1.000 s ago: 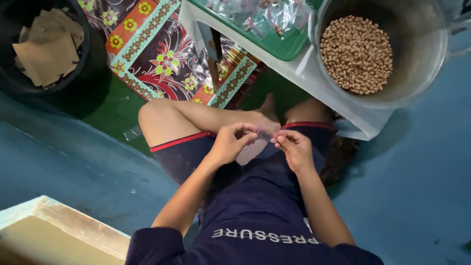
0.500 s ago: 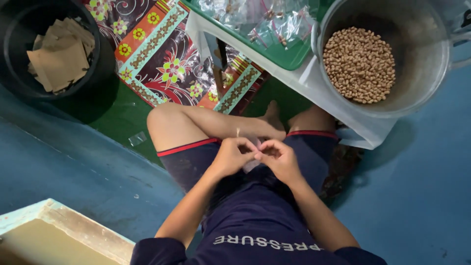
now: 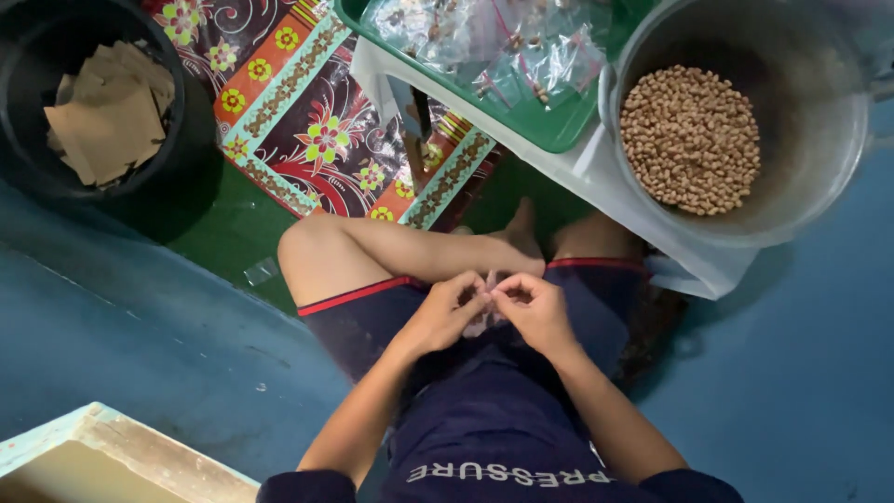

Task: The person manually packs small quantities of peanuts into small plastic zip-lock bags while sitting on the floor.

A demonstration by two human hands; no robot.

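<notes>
I sit cross-legged on the floor with both hands together over my lap. My left hand (image 3: 445,310) and my right hand (image 3: 533,309) meet at the fingertips and pinch a small clear plastic bag (image 3: 484,315), mostly hidden between them. What the bag holds cannot be made out. Ahead of my knees a large metal pot (image 3: 843,149) holds a layer of small tan nuts (image 3: 690,138). Beside it a green tray (image 3: 549,126) carries several small clear filled bags (image 3: 484,42).
A black tub (image 3: 191,121) with brown paper pieces (image 3: 107,116) stands at the far left. A red flowered mat (image 3: 321,140) lies under the white low table (image 3: 633,200). A pale wooden box edge (image 3: 112,438) sits at the near left, on the blue floor (image 3: 140,335).
My hands have drawn closer together over the lap, closing around the small bag. The view has shifted slightly, with the pot and tray moving a little left.
</notes>
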